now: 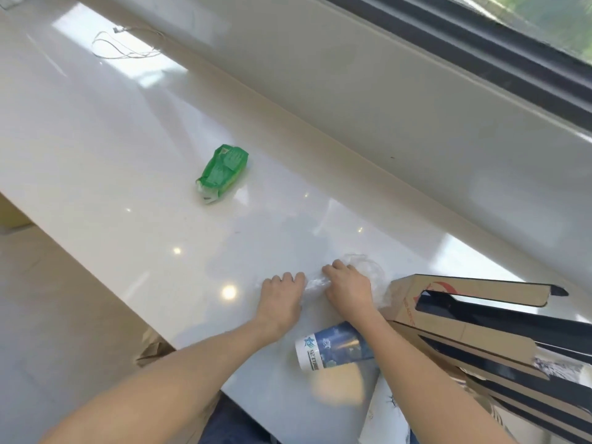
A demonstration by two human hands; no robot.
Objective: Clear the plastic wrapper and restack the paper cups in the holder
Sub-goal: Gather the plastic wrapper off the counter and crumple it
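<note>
A clear plastic wrapper [368, 270] lies crumpled on the white counter [128, 187]. My left hand [282, 296] and my right hand [347, 288] both pinch it, knuckles up, a twisted part stretched between them. A stack of paper cups [333, 347] with a blue printed picture lies on its side under my right forearm, near the counter's front edge. The brown cardboard cup holder [464, 318], with long dark slots, lies on its side at the right.
A green plastic packet [222, 171] lies on the counter farther back. A thin white cable [125, 46] is coiled at the far left. A wall and a window sill run along the back. Beige floor lies to the left.
</note>
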